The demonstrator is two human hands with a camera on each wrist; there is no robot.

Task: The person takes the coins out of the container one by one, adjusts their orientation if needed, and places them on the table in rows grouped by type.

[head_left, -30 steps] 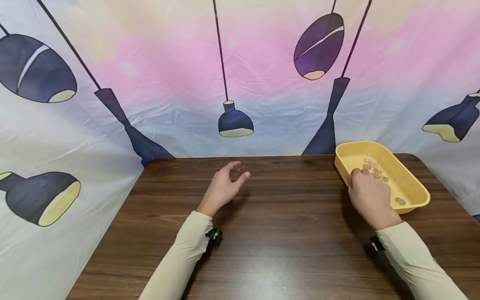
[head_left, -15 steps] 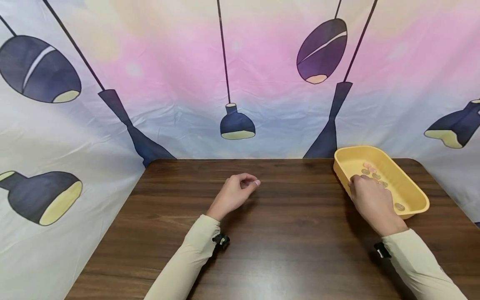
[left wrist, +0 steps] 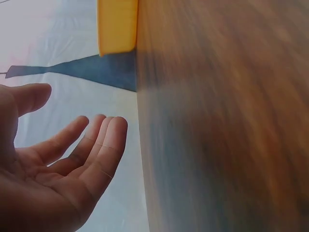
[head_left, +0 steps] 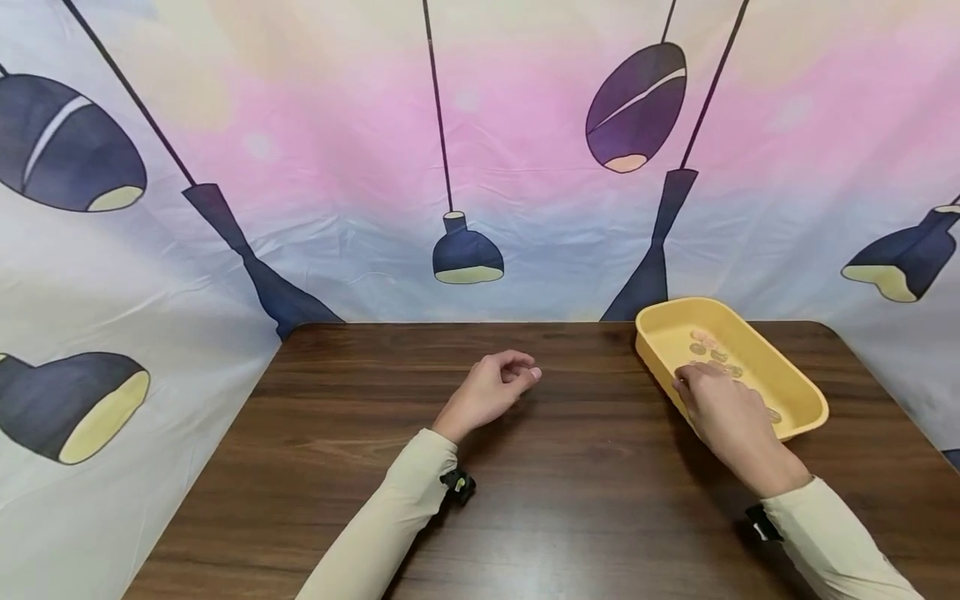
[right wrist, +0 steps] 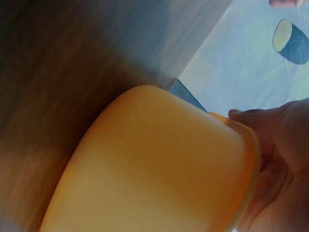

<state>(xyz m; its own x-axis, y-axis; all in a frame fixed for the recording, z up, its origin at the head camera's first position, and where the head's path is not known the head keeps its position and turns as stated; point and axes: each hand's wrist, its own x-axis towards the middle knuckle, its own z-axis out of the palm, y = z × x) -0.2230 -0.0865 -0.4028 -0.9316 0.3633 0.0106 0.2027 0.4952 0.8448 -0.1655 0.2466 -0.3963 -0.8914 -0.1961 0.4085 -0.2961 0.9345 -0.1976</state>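
A shallow yellow plastic tray (head_left: 787, 387) stands at the right rear of the brown table. Several copper-coloured coins (head_left: 718, 356) lie scattered on its floor. My right hand (head_left: 731, 417) grips the tray's near left rim. The right wrist view shows the thumb at the rim and the curled fingers (right wrist: 273, 179) partly in shadow; the tray's outer wall (right wrist: 159, 159) fills much of that view. Left of the tray, apart from it, my left hand (head_left: 487, 392) hovers over the table, its loosely bent fingers holding nothing. In the left wrist view its palm (left wrist: 53, 193) shows.
The dark wood-grain table (head_left: 585, 483) ends at the back against a hanging cloth (head_left: 345, 167) printed with lamps. Part of the yellow tray is visible at the top of the left wrist view. Small black devices sit at both wrists.
The tray has shifted left along the table with my right hand on its rim. My left hand has moved right and slightly nearer, its fingers bending more than a second ago.
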